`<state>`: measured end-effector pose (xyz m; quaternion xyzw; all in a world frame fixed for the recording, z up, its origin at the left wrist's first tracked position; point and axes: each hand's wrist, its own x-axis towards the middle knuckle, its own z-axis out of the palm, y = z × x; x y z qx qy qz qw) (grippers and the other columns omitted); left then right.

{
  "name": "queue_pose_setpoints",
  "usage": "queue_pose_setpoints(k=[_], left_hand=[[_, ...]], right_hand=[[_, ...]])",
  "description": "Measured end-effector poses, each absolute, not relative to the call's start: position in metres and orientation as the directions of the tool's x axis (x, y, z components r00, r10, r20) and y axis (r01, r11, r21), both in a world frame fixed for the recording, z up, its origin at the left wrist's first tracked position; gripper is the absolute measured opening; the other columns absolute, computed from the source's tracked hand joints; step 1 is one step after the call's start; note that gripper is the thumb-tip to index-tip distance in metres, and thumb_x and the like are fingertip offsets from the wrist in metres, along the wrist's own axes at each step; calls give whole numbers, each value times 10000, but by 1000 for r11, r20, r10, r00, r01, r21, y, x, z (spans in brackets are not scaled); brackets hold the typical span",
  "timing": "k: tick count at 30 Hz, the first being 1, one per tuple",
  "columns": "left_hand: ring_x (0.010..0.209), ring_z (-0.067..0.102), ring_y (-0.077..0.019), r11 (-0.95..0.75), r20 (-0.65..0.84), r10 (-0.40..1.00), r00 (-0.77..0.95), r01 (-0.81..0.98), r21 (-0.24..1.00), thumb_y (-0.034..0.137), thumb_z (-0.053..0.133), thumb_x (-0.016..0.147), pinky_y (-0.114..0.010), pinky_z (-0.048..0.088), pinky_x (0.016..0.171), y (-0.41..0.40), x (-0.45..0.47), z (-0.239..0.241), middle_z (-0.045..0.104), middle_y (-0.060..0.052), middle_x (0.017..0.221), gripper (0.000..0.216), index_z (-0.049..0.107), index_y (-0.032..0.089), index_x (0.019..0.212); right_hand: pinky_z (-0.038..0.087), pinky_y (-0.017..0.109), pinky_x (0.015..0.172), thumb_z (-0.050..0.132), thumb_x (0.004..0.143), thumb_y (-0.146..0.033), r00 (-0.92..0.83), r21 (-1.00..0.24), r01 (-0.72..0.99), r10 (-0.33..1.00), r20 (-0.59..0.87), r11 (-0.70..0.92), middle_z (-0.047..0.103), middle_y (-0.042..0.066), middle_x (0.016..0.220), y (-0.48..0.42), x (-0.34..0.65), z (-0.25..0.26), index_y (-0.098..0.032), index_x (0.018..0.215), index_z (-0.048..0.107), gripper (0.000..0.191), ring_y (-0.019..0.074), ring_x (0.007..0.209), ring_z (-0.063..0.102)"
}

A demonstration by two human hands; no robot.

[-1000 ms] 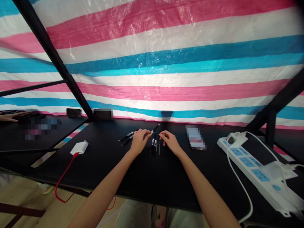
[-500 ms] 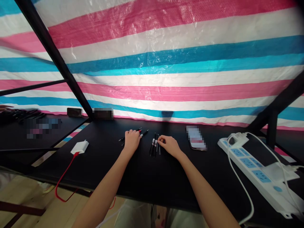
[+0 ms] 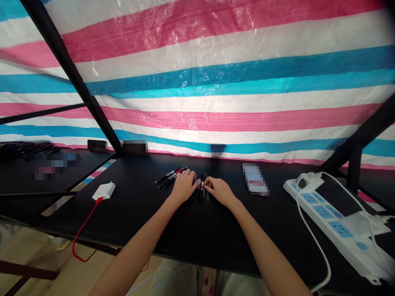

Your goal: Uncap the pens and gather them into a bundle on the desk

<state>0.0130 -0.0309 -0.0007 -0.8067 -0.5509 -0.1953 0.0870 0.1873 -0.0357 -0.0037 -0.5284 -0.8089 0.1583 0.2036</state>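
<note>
A small pile of black pens (image 3: 201, 190) lies on the black table (image 3: 191, 230) between my hands. My left hand (image 3: 183, 187) sits at the pile's left side, its fingers curled and the tips pinched on a pen there. My right hand (image 3: 219, 190) is at the pile's right side, thumb and fingers pinched on a pen at the top end. A second group of black pens (image 3: 169, 176), one with a red part, lies fanned out just left of my left hand.
A phone (image 3: 254, 179) lies right of my right hand. A white power strip (image 3: 331, 220) with white cables fills the right side. A white charger (image 3: 104, 191) with a red cable sits left. Black frame bars and a striped tarp stand behind.
My left hand laid a pen down on the left group, then moved right to the middle pile. My right hand stayed at the pile. A person's hand at far left is gone.
</note>
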Motion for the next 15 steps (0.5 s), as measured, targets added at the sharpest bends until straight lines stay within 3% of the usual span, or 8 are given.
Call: queue_pose_setpoints(k=[8, 15], left_hand=[[769, 505, -174, -443, 284, 874, 395, 887, 130, 377, 422, 808, -300, 342, 694, -28, 8, -7, 531, -18, 769, 207, 502, 193, 758], [712, 528, -151, -422, 215, 896, 389, 895, 142, 292, 476, 764, -256, 340, 619, -29, 3, -4, 550, -11, 807, 109, 498, 198, 814]], right_hand=[[282, 224, 543, 505, 784, -247, -350, -416, 820, 919, 181, 394, 594, -10, 728, -33, 189, -7, -234, 825, 555, 66, 126, 649, 533], [339, 262, 576, 491, 787, -234, 24, -355, 934, 987, 158, 34, 574, 86, 883, -29, 200, -9, -172, 928, 484, 154, 195, 747, 574]])
